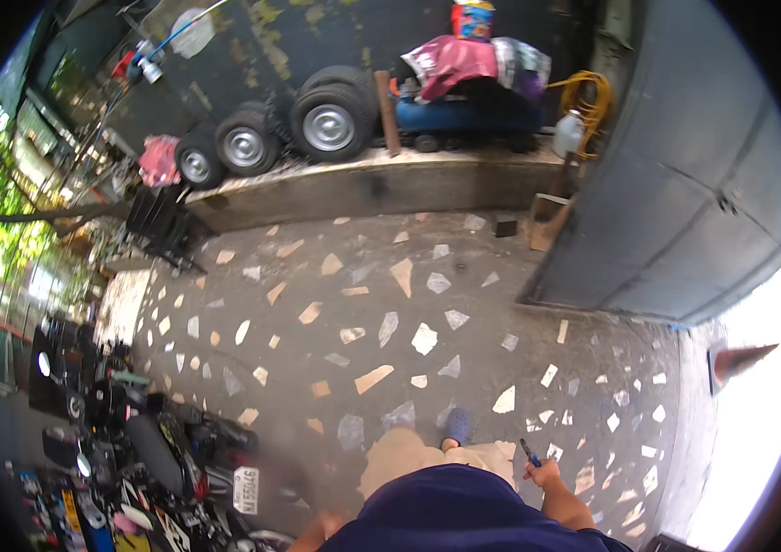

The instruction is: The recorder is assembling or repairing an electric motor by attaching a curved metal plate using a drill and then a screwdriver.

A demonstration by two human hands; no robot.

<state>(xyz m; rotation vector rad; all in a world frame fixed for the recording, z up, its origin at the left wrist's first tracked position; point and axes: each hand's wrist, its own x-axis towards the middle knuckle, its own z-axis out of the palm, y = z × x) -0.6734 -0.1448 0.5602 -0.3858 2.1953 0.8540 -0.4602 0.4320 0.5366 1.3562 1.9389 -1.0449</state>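
Observation:
My right hand point(543, 473) is closed around a slim dark tool with blue on it point(528, 451), held out beside my right leg. Its exact kind is too small to make out. My left hand point(329, 524) hangs low beside my left thigh, smeared by motion, and its fingers do not show clearly. Below me are my beige shorts and a blue clog point(457, 425) on one foot, standing on a grey floor set with broken stone pieces point(423, 339).
Parked motorcycles point(169, 451) crowd the left. Along the far wall, a raised ledge point(335, 195) carries several wheels point(329, 127), a blue tank point(455, 116) and a coiled yellow hose point(586, 103). A grey metal gate point(676, 202) and an orange cone point(742, 364) stand at right.

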